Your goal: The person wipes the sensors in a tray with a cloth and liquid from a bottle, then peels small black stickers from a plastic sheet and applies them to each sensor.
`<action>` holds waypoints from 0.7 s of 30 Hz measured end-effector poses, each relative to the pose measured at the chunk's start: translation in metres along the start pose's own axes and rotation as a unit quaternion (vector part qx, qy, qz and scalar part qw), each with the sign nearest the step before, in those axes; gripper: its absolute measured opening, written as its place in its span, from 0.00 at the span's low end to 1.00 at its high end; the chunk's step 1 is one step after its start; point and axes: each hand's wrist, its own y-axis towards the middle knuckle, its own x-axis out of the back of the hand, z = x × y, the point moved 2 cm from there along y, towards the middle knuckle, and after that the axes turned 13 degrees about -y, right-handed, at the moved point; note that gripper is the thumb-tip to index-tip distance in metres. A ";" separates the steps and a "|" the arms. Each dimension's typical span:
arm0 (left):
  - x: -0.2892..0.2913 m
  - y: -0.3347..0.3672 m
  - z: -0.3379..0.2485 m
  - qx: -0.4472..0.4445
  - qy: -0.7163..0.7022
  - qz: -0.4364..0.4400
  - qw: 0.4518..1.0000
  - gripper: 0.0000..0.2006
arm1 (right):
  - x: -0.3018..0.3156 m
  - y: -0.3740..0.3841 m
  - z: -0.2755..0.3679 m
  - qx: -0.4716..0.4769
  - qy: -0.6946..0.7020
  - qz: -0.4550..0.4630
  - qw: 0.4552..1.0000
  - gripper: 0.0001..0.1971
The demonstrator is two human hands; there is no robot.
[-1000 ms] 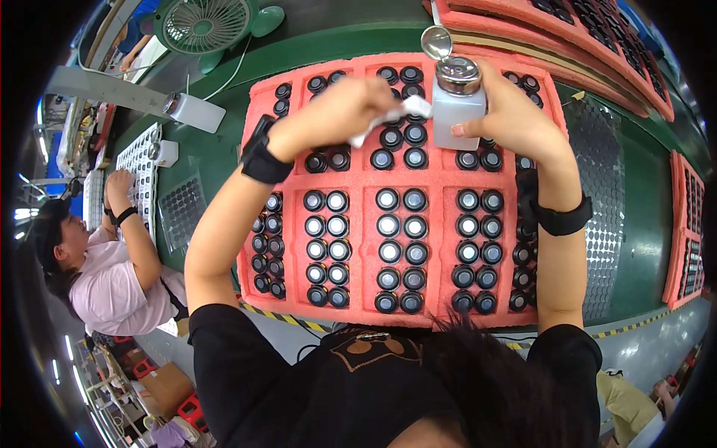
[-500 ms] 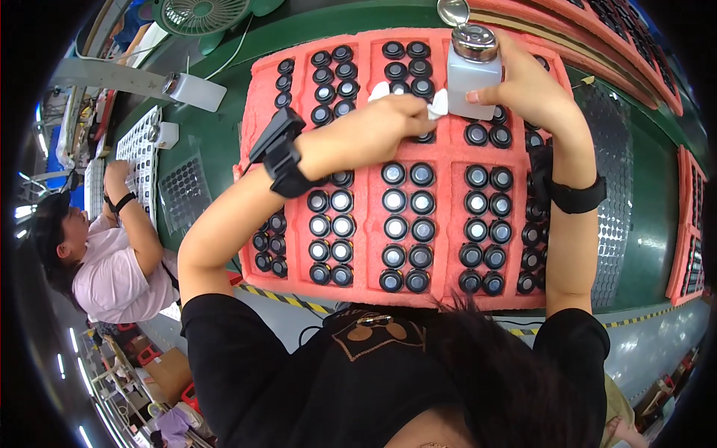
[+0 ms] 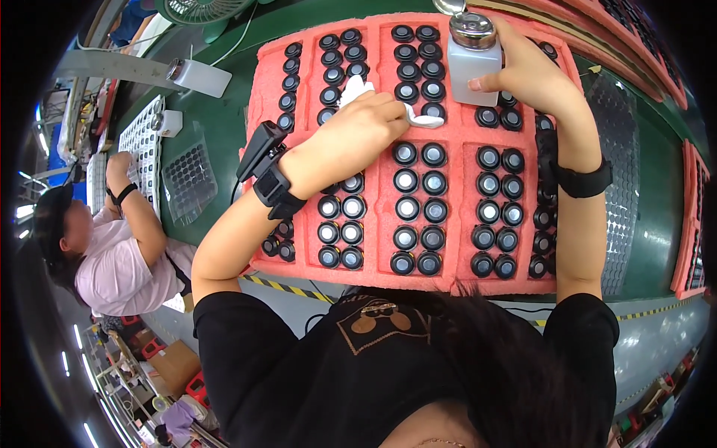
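On the green bench [image 3: 243,93], by its near edge, lies a pink foam tray [image 3: 458,246] under both hands.
Towards the tray's far edge, right of centre, the right hand [image 3: 526,78] grasps an upright, squarish, translucent white bottle [image 3: 476,63] with a shiny metal cap; whether its base touches anything cannot be told. Left of it, over the tray's far half, the left hand [image 3: 373,123] clutches a crumpled white cloth [image 3: 355,91], ends poking out either side. Black round parts [image 3: 407,181] with pale disc centres stand paired in the compartments.
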 end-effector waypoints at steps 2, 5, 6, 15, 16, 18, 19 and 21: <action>-0.001 0.000 -0.004 0.023 0.019 0.007 1.000 0.10 | -0.001 0.000 0.000 -0.003 -0.015 0.003 1.000 0.36; 0.002 0.001 -0.002 0.066 0.058 0.021 0.996 0.10 | 0.000 0.000 0.001 -0.009 -0.024 0.009 1.000 0.36; 0.011 0.003 0.005 0.080 0.008 0.018 0.997 0.09 | 0.001 -0.001 0.001 -0.015 -0.024 0.015 0.999 0.36; 0.081 0.026 0.127 0.325 0.006 -0.150 0.934 0.10 | -0.001 -0.002 0.018 -0.041 0.003 0.032 0.999 0.37; 0.071 0.026 0.135 0.323 0.006 -0.151 0.934 0.10 | 0.000 -0.002 0.017 -0.042 0.003 0.030 0.999 0.37; 0.038 0.023 0.144 0.239 0.024 -0.172 0.955 0.08 | 0.000 -0.003 0.016 -0.032 -0.005 0.020 0.999 0.37; 0.032 0.025 0.142 0.196 0.032 -0.182 0.963 0.08 | -0.001 -0.003 0.015 -0.028 -0.009 0.016 0.999 0.37; 0.027 0.018 0.140 0.177 0.028 -0.169 0.969 0.08 | 0.000 -0.001 0.015 -0.028 -0.008 0.017 0.999 0.37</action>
